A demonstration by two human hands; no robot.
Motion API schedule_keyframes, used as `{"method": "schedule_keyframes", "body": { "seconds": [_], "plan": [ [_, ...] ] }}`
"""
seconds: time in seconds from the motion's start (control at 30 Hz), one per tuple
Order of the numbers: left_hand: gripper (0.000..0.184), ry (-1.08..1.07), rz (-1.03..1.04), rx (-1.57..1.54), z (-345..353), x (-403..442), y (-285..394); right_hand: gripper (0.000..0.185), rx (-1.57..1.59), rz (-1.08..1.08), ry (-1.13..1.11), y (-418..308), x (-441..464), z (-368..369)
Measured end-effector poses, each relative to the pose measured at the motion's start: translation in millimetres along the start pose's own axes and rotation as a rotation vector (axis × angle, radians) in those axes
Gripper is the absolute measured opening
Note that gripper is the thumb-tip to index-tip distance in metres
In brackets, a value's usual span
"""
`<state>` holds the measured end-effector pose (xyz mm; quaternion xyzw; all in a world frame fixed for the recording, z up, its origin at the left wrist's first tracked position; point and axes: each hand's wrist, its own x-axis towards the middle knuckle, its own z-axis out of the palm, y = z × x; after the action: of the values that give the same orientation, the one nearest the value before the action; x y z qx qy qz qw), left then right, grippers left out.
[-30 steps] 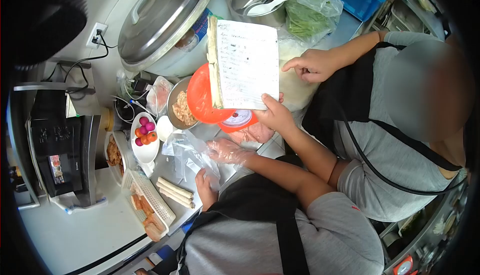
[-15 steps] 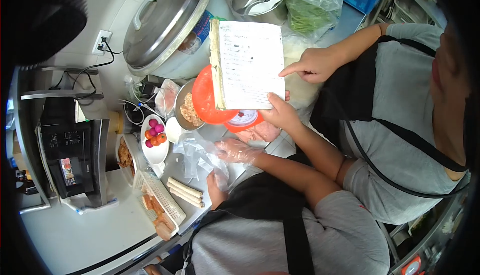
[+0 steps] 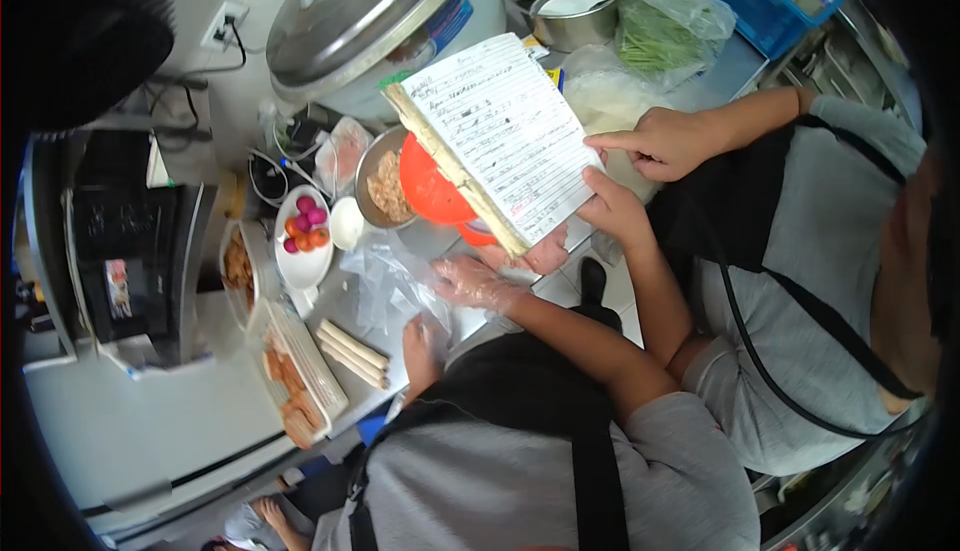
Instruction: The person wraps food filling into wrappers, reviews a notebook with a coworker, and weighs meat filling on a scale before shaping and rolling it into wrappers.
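My right hand (image 3: 480, 286), in a thin clear glove, has its fingers closed on the edge of a crumpled clear plastic bag (image 3: 383, 279) above the metal counter. My bare left hand (image 3: 422, 348) is lower, close to my apron, with its fingers closed on the lower edge of the same plastic, which partly covers them. On my right, a co-worker holds up an open handwritten notebook (image 3: 505, 136) in one hand (image 3: 615, 209) and points at its page with the other hand (image 3: 668, 143). The notebook hides part of a red bowl (image 3: 430, 186).
A steel bowl of meat (image 3: 385, 191), an oval white dish (image 3: 305, 276) with purple and orange balls, several pale sticks (image 3: 352, 354) and a white basket (image 3: 330, 391) of browned food lie around. A large lidded pot (image 3: 370, 16) stands behind. Bagged greens (image 3: 665, 41) are farther right.
The notebook has tilted and come lower, with its lower end swung right. The co-worker's pointing finger stays at its right edge. The view has shifted slightly; my hands remain at the plastic.
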<state>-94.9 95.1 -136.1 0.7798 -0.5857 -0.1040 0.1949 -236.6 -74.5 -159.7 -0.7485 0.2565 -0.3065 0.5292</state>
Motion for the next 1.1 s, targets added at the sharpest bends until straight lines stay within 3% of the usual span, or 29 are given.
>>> {"method": "schedule_keyframes", "body": {
  "seconds": [0.07, 0.3, 0.33, 0.6, 0.8, 0.9, 0.97, 1.1],
  "plan": [
    [0.044, -0.038, -0.084, -0.057, -8.3, 5.0, 20.6, 0.032, 0.035, 0.021, -0.018, -6.8, -0.9, -3.9],
    [0.042, -0.064, -0.030, -0.006, -10.8, 5.4, 18.8, 0.030, 0.109, 0.022, -0.035, -7.5, 5.7, -6.3],
    [0.036, 0.008, 0.122, 0.063, -10.6, 8.4, 22.0, 0.029, 0.126, 0.020, -0.030, -8.6, 6.0, -6.8],
    [0.028, 0.036, 0.138, 0.061, -8.5, 11.0, 20.7, 0.026, 0.141, 0.092, -0.049, -11.4, 5.8, -9.6],
    [0.030, -0.019, 0.078, 0.118, -9.8, 9.2, 17.4, 0.026, 0.152, 0.058, -0.044, -9.1, 10.3, -6.5],
    [0.031, 0.052, -0.096, -0.079, 5.7, 4.8, 1.0, 0.027, 0.124, 0.051, -0.046, -11.1, 11.4, -8.8],
    [0.036, -0.025, 0.155, 0.145, -9.7, 11.9, 16.0, 0.028, 0.095, 0.089, -0.066, -11.8, 5.5, -10.4],
    [0.038, -0.160, 0.207, 0.167, -29.2, 20.8, 21.3, 0.030, 0.060, 0.130, -0.091, -16.1, 10.7, -9.6]
  ]
}}
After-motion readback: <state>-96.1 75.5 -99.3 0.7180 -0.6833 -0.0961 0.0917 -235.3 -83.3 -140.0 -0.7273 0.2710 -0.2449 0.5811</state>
